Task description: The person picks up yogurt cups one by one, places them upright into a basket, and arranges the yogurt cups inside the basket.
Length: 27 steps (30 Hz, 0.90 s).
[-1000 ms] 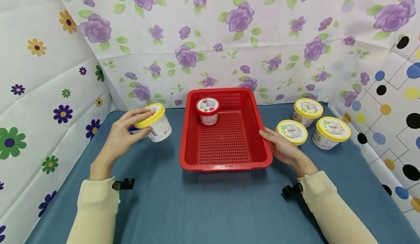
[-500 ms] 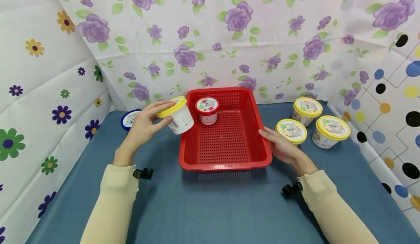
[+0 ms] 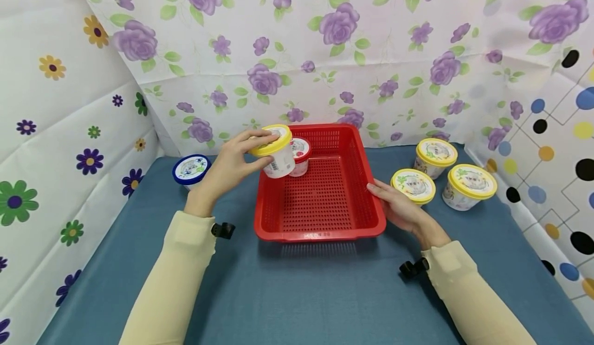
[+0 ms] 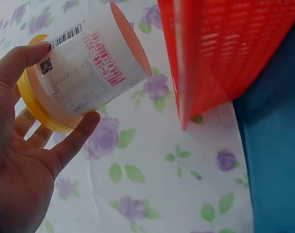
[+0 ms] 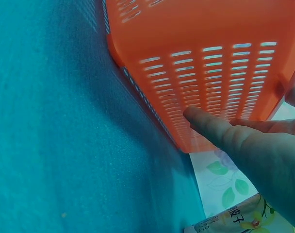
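My left hand [image 3: 227, 167] grips a white tub with a yellow lid [image 3: 282, 163] by its lid, over the left rim of the red plastic basket [image 3: 320, 235]. In the left wrist view that tub [image 4: 84, 73] is tilted, its barcode side showing and its base toward the basket wall. Inside the basket stands a smaller red-lidded tub [image 3: 301, 150], partly hidden behind the held one. With the thumb at the top edge, my right hand [image 3: 400, 208] holds the basket's right rim; its fingers [image 5: 225, 131] lie against the slotted outer wall.
A blue-lidded tub [image 3: 192, 169] stands on the blue cloth at the left, partly behind my left hand. To the right are three more yellow-lidded tubs [image 3: 469, 182], one close behind my right hand. A flowered sheet [image 3: 301, 77] hangs along the back.
The left hand has carried the yellow-lidded tub rightward from the table's left side to over the basket's left rim, uncovering the blue-lidded tub. The right hand and basket have stayed put.
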### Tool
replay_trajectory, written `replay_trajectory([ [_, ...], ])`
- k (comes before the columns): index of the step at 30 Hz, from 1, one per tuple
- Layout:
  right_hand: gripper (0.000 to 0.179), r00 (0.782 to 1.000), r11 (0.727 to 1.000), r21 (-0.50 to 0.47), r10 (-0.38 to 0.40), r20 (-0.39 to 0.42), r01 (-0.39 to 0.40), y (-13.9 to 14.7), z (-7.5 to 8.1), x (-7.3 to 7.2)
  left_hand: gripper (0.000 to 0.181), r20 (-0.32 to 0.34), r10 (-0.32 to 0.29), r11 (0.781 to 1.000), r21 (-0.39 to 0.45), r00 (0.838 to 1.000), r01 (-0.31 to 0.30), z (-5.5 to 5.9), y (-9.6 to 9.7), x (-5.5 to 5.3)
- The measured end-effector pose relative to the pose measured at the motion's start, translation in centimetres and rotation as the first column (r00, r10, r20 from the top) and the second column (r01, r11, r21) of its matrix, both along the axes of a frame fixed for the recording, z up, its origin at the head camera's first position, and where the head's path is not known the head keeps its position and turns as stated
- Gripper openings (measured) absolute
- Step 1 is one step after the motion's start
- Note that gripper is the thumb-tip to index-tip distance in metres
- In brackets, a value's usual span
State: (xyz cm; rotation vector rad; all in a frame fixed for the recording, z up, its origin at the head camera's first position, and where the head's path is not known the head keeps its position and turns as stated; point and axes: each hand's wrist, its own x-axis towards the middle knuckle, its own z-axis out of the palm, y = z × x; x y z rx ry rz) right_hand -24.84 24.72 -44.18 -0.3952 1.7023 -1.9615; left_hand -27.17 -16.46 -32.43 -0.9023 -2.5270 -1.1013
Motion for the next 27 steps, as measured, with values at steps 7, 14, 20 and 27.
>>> replay_trajectory([
  [7,0.060,1.000,1.000,0.007,0.000,0.001,0.000,-0.1,0.0,0.0,0.047,-0.062,-0.036,0.996,-0.086,0.997,0.031,1.8,2.4,-1.3],
  [14,0.060,1.000,1.000,0.008,-0.002,0.002,0.002,-0.1,0.1,-0.1,0.046,-0.081,-0.069,0.991,-0.116,0.994,0.059,2.8,4.3,-2.3],
  [20,0.059,1.000,1.000,0.016,-0.005,0.006,0.005,-0.1,0.0,-0.1,0.045,-0.104,-0.127,0.990,-0.081,0.986,0.119,2.6,6.1,-3.3],
  [27,0.060,1.000,1.000,0.014,-0.004,0.003,0.004,0.0,0.0,0.0,0.047,-0.069,-0.112,0.992,-0.061,0.991,0.108,2.3,8.7,-4.8],
])
